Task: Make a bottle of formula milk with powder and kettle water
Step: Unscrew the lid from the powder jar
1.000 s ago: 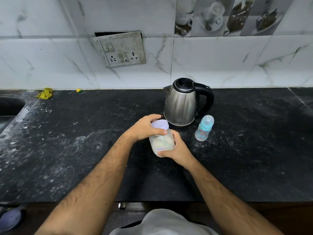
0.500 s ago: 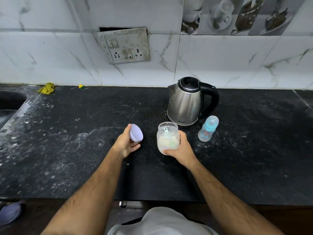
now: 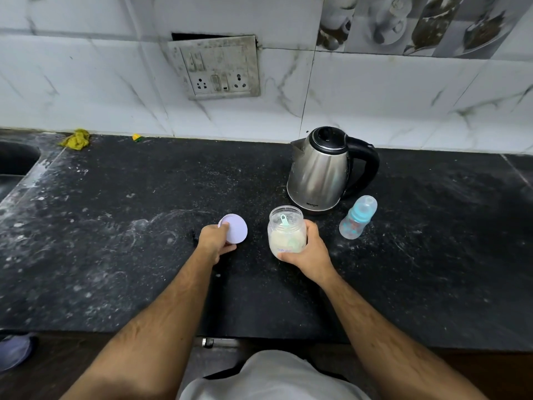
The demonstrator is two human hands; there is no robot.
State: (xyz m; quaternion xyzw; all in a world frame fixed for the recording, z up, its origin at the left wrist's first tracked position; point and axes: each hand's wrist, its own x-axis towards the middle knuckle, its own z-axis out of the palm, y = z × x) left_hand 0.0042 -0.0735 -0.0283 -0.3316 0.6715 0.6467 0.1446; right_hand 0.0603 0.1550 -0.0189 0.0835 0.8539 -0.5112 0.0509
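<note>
Gripping the open powder jar (image 3: 287,236) mid-counter (image 3: 115,255), the right hand (image 3: 310,249) sat before the MILTON-marked kettle (image 3: 318,171) and baby bottle (image 3: 357,217), while the left hand (image 3: 215,241) pinched the lilac lid (image 3: 235,232).

Yellow cloth (image 3: 75,138) lying crumpled at ten o'clock by wall; small yellow scrap (image 3: 136,137) sitting beside it. Grimy switchboard (image 3: 216,67) hanging loose at twelve o'clock.

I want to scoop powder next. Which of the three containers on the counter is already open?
The powder jar in the right hand: lidless, scoop showing. The kettle and baby bottle are capped.
</note>
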